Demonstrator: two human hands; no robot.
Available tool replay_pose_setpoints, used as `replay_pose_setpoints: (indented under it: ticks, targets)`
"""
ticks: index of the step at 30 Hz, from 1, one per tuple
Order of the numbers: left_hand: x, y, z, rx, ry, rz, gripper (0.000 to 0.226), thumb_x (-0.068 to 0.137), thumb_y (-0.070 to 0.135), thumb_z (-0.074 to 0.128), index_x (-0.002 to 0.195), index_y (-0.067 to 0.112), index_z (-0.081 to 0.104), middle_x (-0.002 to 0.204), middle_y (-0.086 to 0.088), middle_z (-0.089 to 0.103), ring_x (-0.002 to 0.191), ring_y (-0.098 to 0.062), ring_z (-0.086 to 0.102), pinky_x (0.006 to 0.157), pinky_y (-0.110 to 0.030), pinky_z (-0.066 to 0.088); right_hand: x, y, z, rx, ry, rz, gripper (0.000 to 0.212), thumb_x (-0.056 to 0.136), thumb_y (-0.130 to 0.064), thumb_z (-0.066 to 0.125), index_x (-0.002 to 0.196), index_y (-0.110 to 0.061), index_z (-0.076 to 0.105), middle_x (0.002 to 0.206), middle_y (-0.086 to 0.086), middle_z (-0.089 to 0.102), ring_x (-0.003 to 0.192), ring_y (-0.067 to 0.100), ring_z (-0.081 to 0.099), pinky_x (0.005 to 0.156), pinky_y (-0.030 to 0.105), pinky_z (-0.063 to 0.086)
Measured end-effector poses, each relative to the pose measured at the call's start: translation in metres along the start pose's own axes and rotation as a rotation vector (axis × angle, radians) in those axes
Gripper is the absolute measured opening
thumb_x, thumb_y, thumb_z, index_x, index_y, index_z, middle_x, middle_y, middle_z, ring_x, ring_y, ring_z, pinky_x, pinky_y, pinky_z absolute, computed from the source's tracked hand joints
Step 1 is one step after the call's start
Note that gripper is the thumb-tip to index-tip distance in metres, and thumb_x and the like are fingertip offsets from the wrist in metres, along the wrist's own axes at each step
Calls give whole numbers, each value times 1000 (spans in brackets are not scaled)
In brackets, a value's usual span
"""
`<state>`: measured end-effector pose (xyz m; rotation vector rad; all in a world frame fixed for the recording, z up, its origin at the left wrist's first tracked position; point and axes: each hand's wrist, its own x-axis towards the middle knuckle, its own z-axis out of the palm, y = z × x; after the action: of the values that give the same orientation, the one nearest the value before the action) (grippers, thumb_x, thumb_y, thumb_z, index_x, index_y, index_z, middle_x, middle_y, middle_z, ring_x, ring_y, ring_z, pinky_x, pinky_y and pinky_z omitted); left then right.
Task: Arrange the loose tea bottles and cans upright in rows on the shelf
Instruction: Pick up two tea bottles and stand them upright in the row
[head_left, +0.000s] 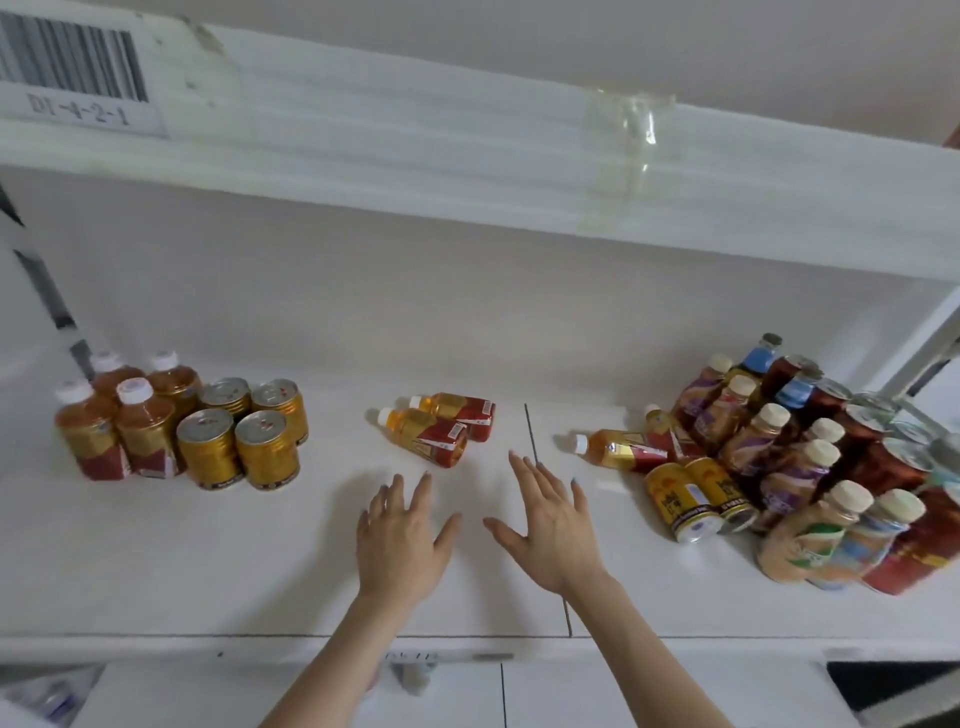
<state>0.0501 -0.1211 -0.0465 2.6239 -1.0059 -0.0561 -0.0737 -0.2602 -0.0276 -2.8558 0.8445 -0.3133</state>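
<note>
Two tea bottles (436, 427) with white caps and red labels lie on their sides side by side in the middle of the white shelf (208, 545). My left hand (402, 535) hovers open just in front of them, fingers spread. My right hand (548, 525) is open beside it, holding nothing. Another tea bottle (618, 448) lies on its side to the right, and two gold cans (696, 499) lie flat near it. At the left, several tea bottles (119, 415) and gold cans (244, 434) stand upright in rows.
A dense cluster of milk-tea bottles and dark cans (810, 457) fills the right end of the shelf. The upper shelf board (467, 156) overhangs, with a barcode label (72, 67) at its left. A thin seam (532, 434) crosses the shelf surface.
</note>
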Motion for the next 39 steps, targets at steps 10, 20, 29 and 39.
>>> replay_pose_setpoints:
  ticks: [10,20,29,39]
  targets:
    - [64,12,11,-888,-71,-656,71,85,58,52,135,9,45,138,-15,51,122,-36,50,102,-47,44,86,41,0,184,-92,-16,70,93,-45,49,150,-22,16,158,7,22,142,26,25,114,44,26]
    - [129,17,25,-1121,9,-673,44,73,54,71,85,14,56,83,-6,64,79,-24,65,79,-40,58,174,41,39,240,-174,-68,71,92,-42,51,151,-22,16,159,6,18,143,27,24,113,47,29]
    - [148,17,37,-1396,35,-687,34,69,10,83,92,7,57,98,-19,66,82,-30,66,49,-33,52,197,36,64,345,-41,-41,41,75,-27,67,110,-8,56,105,9,52,95,32,58,78,34,49]
    - [114,18,48,-1241,75,-361,56,61,-7,82,100,16,49,93,-12,69,80,-20,71,62,-39,60,148,59,61,567,35,145,90,55,-44,74,136,-18,43,116,11,50,100,25,56,84,29,46]
